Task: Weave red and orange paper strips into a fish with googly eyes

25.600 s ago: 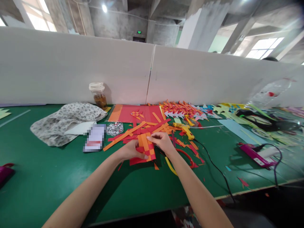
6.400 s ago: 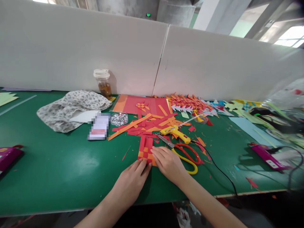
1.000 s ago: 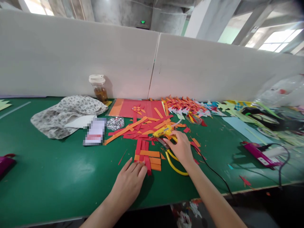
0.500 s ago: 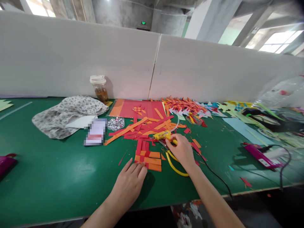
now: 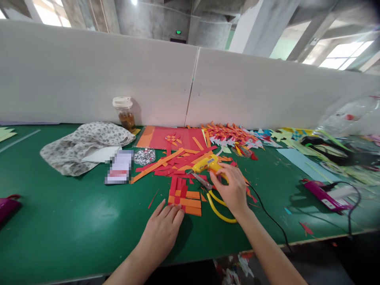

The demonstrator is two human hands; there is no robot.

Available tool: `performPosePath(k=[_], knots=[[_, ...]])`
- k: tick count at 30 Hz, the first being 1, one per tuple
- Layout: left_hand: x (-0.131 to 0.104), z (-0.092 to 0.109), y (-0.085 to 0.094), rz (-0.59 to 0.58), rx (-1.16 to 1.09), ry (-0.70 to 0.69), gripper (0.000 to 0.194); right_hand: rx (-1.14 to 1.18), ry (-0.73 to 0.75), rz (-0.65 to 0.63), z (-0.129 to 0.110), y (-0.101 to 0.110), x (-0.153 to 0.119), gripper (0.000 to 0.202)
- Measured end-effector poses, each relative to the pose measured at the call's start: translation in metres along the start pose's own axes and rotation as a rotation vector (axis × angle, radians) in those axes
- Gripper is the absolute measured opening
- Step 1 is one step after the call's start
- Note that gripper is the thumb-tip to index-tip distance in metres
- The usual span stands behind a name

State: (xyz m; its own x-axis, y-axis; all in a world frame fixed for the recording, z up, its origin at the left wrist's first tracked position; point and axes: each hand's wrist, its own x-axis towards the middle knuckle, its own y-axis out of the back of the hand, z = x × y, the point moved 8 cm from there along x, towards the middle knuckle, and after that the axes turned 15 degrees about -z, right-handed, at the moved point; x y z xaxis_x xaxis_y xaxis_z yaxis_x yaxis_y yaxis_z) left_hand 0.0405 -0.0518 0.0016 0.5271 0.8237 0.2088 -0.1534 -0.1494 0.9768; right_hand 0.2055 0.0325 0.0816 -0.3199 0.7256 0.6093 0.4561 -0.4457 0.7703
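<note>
My right hand [image 5: 233,184] is closed around a yellow hot glue gun [image 5: 208,161], its nozzle pointing left. Below the gun lie scissors [image 5: 220,213] with yellow handles, their blades partly beneath it. My left hand [image 5: 166,221] rests flat, fingers stretched out, with its fingertips on the lower left edge of a woven piece of red and orange paper strips [image 5: 190,202]. Loose orange and red strips [image 5: 175,160] are heaped just beyond the woven piece. A black cord [image 5: 268,213] trails from the glue gun toward the table's front edge.
A phone [image 5: 120,168], a bag of googly eyes [image 5: 144,156], a patterned cloth [image 5: 89,138] and a lidded drink cup [image 5: 126,114] stand or lie left. Finished woven paper pieces [image 5: 234,134] pile up at the back. A purple power strip [image 5: 326,198] lies right.
My right hand has lifted and turned the glue gun, which now shows more of its body above the scissors. My left hand has stayed on the woven paper.
</note>
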Motion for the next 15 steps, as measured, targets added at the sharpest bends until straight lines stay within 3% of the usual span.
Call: performPosePath(k=[8,15], knots=[[0.000,-0.001,0.001,-0.030,-0.006,0.005,0.025,-0.103,0.026,0.244,-0.021,0.053,0.017,0.012],[-0.002,-0.001,0.000,-0.009,0.009,-0.010,0.028,-0.247,0.044,0.298,-0.025,0.075,0.015,0.013]])
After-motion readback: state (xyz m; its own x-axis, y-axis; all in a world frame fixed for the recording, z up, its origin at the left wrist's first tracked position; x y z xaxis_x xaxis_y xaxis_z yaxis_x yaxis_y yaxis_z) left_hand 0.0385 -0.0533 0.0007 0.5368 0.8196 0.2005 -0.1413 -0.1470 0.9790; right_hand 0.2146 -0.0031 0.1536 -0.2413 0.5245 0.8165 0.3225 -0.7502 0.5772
